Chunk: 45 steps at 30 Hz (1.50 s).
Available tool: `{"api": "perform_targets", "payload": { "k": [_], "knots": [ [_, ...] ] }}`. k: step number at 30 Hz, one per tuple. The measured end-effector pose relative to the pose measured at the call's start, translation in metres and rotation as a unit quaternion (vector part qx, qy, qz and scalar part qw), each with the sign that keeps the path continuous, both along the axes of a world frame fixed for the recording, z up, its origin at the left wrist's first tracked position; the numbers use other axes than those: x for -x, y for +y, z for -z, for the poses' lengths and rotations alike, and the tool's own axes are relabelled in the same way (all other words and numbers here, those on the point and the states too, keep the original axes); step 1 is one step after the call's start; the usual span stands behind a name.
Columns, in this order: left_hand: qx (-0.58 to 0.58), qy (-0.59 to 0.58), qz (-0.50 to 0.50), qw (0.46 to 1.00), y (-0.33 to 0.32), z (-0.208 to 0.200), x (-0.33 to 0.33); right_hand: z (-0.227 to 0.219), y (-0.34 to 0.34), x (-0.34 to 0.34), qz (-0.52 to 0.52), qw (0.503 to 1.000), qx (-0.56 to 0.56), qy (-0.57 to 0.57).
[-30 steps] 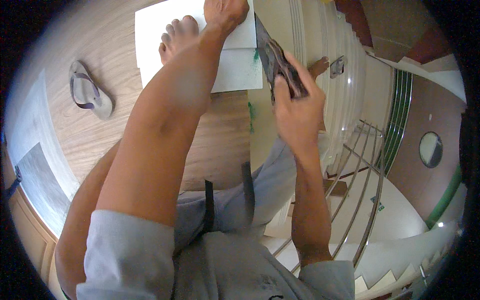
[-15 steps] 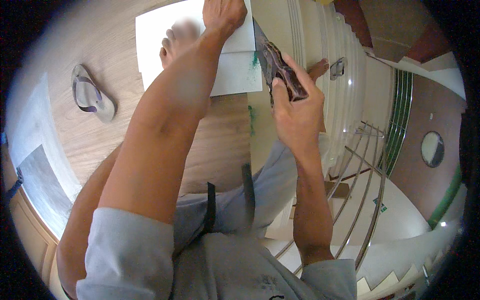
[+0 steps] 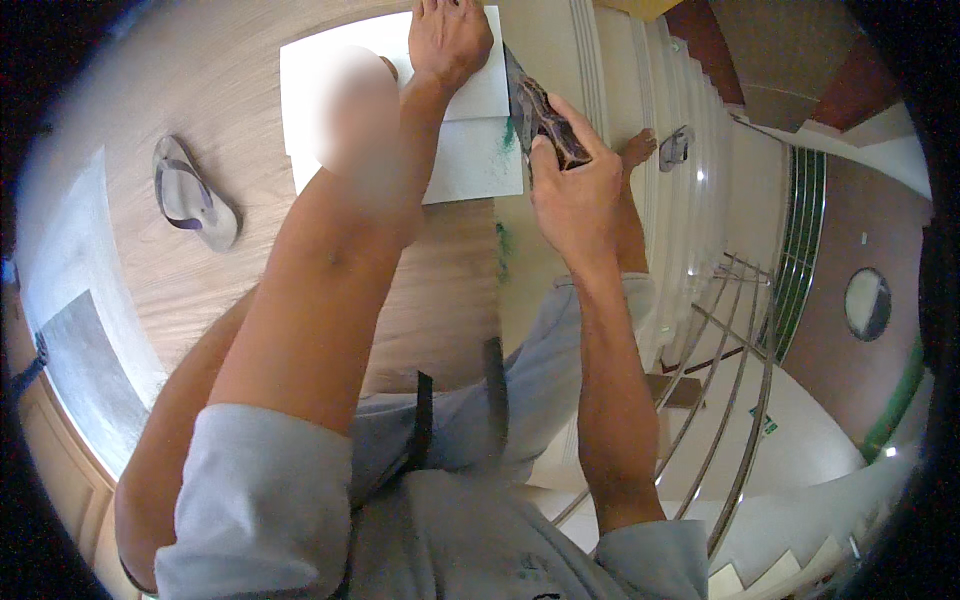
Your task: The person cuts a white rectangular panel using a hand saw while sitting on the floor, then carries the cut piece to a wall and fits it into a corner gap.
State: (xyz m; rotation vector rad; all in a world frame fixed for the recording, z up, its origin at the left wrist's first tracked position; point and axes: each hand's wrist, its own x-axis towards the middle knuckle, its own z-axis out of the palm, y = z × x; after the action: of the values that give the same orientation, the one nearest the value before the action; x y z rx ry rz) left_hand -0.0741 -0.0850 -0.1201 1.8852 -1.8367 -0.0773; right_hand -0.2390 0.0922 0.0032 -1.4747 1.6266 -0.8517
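White paper sheet [image 3: 470, 160] is pinned flat on the wooden floor [image 3: 200, 120] under the left hand [image 3: 448, 38], palm down, fingers spread, likely to stop it sliding. Dark flat tool [image 3: 545, 118] is gripped in the right hand [image 3: 572, 190], fingers clenched round it, blade angled onto the sheet's right edge beside a green smear [image 3: 508, 135]. Sandal [image 3: 192, 192] lies well apart, left.

You see two flip-flops (one on the wood floor [image 3: 193, 195], one on the stairs [image 3: 676, 147]) and one white sheet [image 3: 470, 160].
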Motion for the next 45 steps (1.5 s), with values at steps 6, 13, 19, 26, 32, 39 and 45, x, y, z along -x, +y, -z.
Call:
{"api": "perform_targets", "payload": {
  "k": [6, 13, 19, 26, 32, 39, 45],
  "knots": [
    [0.027, -0.011, -0.002, 1.000, -0.001, 0.007, 0.002, -0.087, 0.061, 0.016, 0.023, 0.995, -0.084, -0.038],
    [0.020, -0.002, 0.001, 1.000, 0.001, 0.004, 0.001, -0.012, 0.014, 0.002, -0.005, 0.999, -0.026, -0.031],
    [0.032, -0.006, 0.000, 0.999, 0.000, 0.004, -0.001, -0.071, 0.064, 0.023, 0.036, 0.994, -0.087, -0.054],
    [0.036, -0.026, 0.000, 0.999, 0.000, 0.006, 0.000, -0.030, 0.025, 0.010, 0.015, 0.999, -0.041, -0.008],
    [0.028, -0.017, 0.003, 0.999, -0.001, 0.003, 0.000, -0.045, 0.027, 0.014, 0.009, 0.999, -0.038, -0.021],
    [0.049, -0.013, 0.001, 0.999, -0.003, 0.011, 0.001, -0.066, 0.052, 0.024, 0.021, 0.997, -0.077, -0.025],
    [0.025, -0.021, 0.009, 0.999, -0.003, 0.006, 0.000, -0.020, 0.009, 0.011, 0.015, 0.998, -0.055, -0.005]
  ]
}}
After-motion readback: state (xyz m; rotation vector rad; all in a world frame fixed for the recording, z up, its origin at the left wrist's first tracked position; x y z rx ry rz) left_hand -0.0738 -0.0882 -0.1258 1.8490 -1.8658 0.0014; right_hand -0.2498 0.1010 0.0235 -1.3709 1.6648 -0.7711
